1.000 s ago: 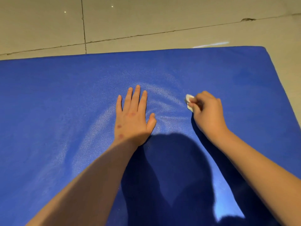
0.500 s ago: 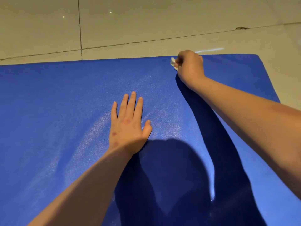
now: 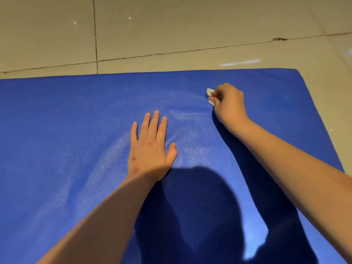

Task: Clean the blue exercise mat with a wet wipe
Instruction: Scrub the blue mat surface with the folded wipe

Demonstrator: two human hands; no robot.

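Observation:
The blue exercise mat (image 3: 66, 140) fills most of the view and lies flat on the floor. My left hand (image 3: 150, 147) rests palm down on the mat's middle, fingers spread and pointing away from me. My right hand (image 3: 228, 103) is closed around a small bunched white wet wipe (image 3: 209, 93), pressed on the mat a little short of its far edge. Only a bit of the wipe sticks out at the fingertips. Pale wet streaks curve across the mat between the two hands.
Beige floor tiles (image 3: 171, 35) with dark grout lines lie beyond the mat's far edge and along its right side. The mat's far right corner (image 3: 295, 72) is rounded. My own shadow darkens the near middle of the mat.
My right hand went from mid-mat up to the far edge with the wipe, and has now drawn back a little toward me. The left hand has stayed flat in place.

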